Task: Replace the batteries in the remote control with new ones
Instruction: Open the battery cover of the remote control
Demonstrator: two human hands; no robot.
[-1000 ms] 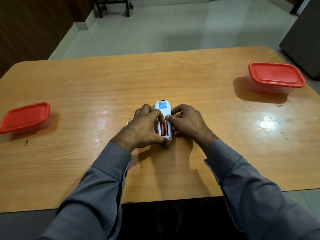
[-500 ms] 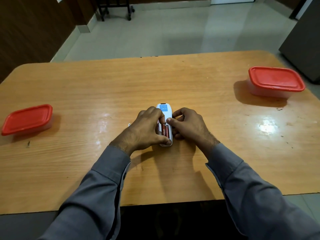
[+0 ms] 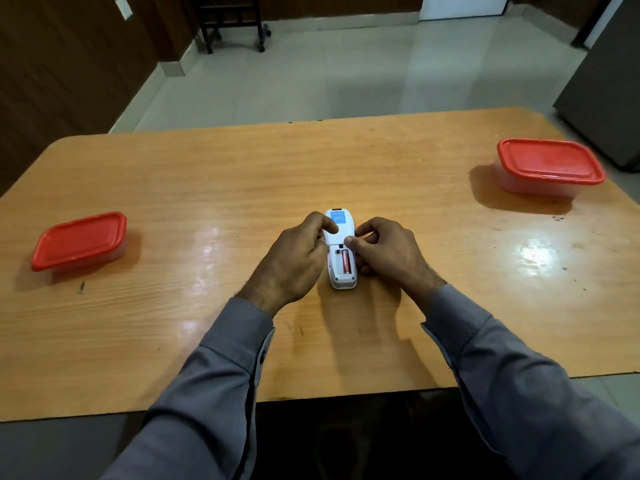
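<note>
Since I'm going across from the left, the first thing is the red-lidded tub sitting near the left edge of the table, well away from the action. It's closed, so I can't tell what's in it; maybe that's where old or new cells are being kept, just a guess.

Moving in, the left hand is curling around the left side of the remote control, fingertips resting on its upper back by the blue label. Whether it's also hiding something in the palm, I can't tell. I reckon it's mostly bracing the body so it isn't sliding around.

The remote itself is lying face down at the middle of the table, cover off, compartment pointing up. One red battery is sitting in the right slot and the left slot is looking empty, so the swap seems about halfway at this stage.

The right hand is pressing against the remote's right side, thumb and forefinger pinched together just above the battery, probably getting ready to pry it.

Far right, a second red-lidded tub is sitting closed as well.
</note>
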